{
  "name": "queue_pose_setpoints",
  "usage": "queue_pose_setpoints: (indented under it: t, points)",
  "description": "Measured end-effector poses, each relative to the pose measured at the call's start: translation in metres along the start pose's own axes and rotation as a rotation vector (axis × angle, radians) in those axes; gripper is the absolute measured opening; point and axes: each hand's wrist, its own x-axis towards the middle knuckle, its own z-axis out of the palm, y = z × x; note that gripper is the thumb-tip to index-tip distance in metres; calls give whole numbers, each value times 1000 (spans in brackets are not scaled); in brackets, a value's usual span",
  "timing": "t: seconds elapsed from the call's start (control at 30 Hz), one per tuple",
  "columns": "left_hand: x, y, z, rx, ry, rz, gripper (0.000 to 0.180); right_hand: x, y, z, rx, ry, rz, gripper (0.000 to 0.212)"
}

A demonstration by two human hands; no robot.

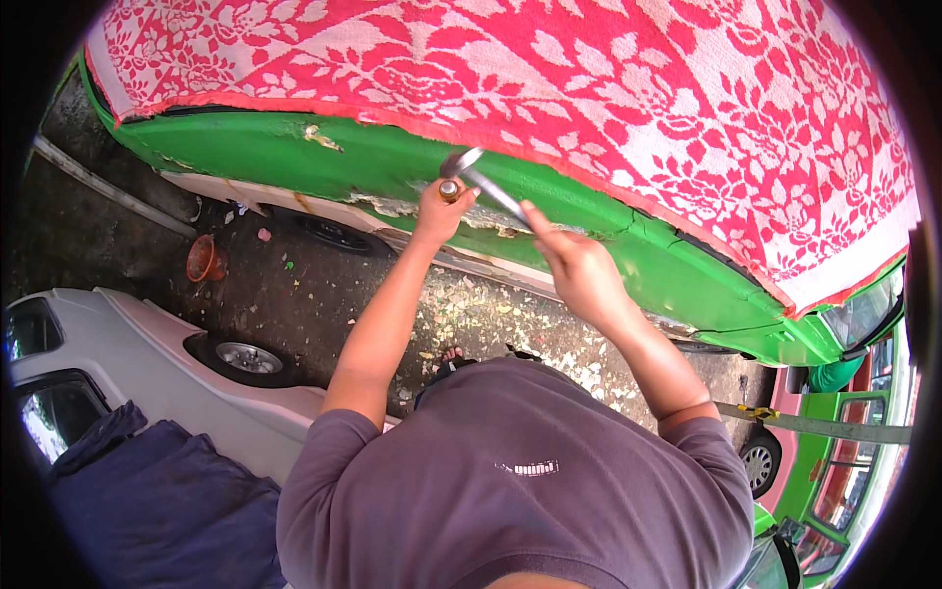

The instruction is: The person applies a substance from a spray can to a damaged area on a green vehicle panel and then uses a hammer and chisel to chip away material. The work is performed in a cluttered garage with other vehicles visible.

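My right hand point(586, 275) is closed round the handle of a hammer point(497, 195), its metal head raised and slightly blurred, just above my left hand point(439, 215). That left hand is wrapped round a chisel point(448, 189); only the round, capped end of its handle shows and the blade is hidden. Both hands are at the side of a green vehicle point(378, 160). Around the left hand, the vehicle's panel has a chipped strip point(388, 205) where pale filler and bare patches show, and more broken edging runs to the right beneath the hammer.
A pink and white floral cloth point(549, 69) covers the vehicle's top. Paint flakes point(471, 314) litter the ground at my feet. An orange bucket point(204, 259) stands to the left. Behind me on the left is a pale car point(206, 402) with dark cloth point(167, 501) on it.
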Motion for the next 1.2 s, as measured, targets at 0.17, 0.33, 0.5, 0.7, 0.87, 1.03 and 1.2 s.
queue_pose_setpoints:
  t: [0.17,0.33,0.5,0.7,0.87,1.03,1.2]
  points:
    - [4,-1,-3,27,20,-9,21,10,-6,-8,10,28,-46,49]
    - [2,14,16,225,-53,-107,20,15,12,1,-104,-120,2,48]
    - [1,4,2,-45,45,-8,27,8,0,-5,78,31,-9,46]
    - [-1,-9,-18,-153,153,27,28,3,22,4,99,-66,131,49]
    - [-8,-6,-13,-95,238,10,28,-6,9,-14,281,22,275,45]
    - [-12,17,-13,-159,160,140,27,-15,16,-15,316,28,244,45]
    - [-12,11,-13,-116,71,98,27,-15,14,-15,351,14,295,45]
